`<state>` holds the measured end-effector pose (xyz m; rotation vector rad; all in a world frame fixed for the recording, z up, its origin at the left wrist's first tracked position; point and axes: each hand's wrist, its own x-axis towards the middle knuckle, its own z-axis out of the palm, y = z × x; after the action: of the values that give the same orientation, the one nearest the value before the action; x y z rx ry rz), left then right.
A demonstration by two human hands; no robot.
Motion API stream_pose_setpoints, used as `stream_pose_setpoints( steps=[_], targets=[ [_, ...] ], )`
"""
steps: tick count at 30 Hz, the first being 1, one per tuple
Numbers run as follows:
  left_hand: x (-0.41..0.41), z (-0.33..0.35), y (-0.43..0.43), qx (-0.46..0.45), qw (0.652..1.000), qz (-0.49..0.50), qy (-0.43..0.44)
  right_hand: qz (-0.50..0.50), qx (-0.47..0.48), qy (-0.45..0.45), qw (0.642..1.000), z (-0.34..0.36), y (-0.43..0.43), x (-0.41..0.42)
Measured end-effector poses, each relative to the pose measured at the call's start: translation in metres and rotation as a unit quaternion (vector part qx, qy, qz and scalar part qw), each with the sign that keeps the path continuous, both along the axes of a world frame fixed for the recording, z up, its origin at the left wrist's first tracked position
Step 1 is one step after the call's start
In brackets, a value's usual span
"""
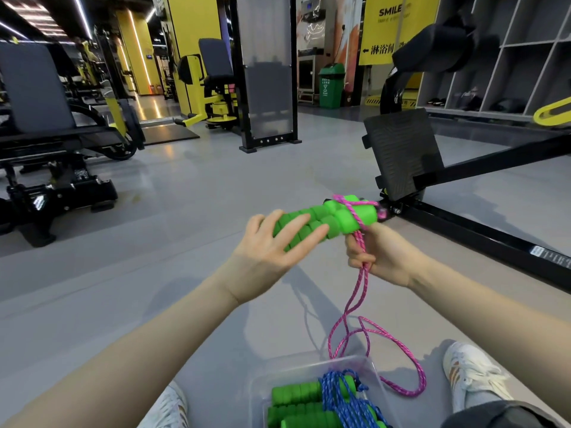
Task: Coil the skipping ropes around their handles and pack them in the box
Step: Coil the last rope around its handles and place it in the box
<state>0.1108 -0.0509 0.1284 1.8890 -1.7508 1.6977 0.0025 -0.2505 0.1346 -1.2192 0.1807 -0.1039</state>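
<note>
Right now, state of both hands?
Left hand: closed around the green handles.
Right hand: closed on the pink rope, below the handles.

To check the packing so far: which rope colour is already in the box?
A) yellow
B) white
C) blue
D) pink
C: the blue rope lies coiled on green handles inside the box, while the pink rope hangs from the right hand.

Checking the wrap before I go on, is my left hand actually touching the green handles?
Touching. The head view shows the left hand gripping the green handles, fingers laid over them.
</note>
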Motion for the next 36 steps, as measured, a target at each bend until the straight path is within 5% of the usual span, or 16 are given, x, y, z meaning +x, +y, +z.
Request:
stream_pose_setpoints(
  steps=[7,11,14,16,20,23,27,31,36],
  targets=[
    [0.023,0.0,0.013,0.046,0.995,0.089,-0.022,0.066,-0.236,0.063,0.967,0.016,0.024,-0.005],
    [0.029,-0.012,0.02,0.103,0.99,0.087,-0.051,0.073,-0.444,0.088,0.889,0.038,0.02,-0.013],
    [0.028,-0.017,0.025,0.157,0.983,0.065,-0.067,-0.014,-0.585,0.046,0.81,0.052,0.017,-0.014],
    [0.024,-0.02,0.024,0.184,0.98,0.014,-0.075,-0.061,-0.611,0.019,0.789,0.054,0.015,-0.011],
    [-0.003,-0.025,0.013,0.188,0.976,-0.091,-0.064,-0.086,-0.55,-0.035,0.83,0.042,0.005,-0.003],
    [-0.024,-0.016,0.0,0.164,0.977,-0.122,-0.055,-0.061,-0.389,-0.021,0.919,0.024,-0.006,0.002],
    [-0.029,-0.007,-0.005,0.149,0.98,-0.119,-0.066,0.017,-0.182,0.036,0.982,0.003,-0.027,0.004],
    [-0.021,0.002,-0.005,0.067,0.993,-0.087,-0.045,0.015,-0.042,0.081,0.996,-0.015,-0.046,-0.002],
    [-0.009,0.003,-0.004,0.053,0.996,-0.04,-0.055,0.028,-0.081,0.038,0.996,-0.014,0.0,-0.018]
  ],
)
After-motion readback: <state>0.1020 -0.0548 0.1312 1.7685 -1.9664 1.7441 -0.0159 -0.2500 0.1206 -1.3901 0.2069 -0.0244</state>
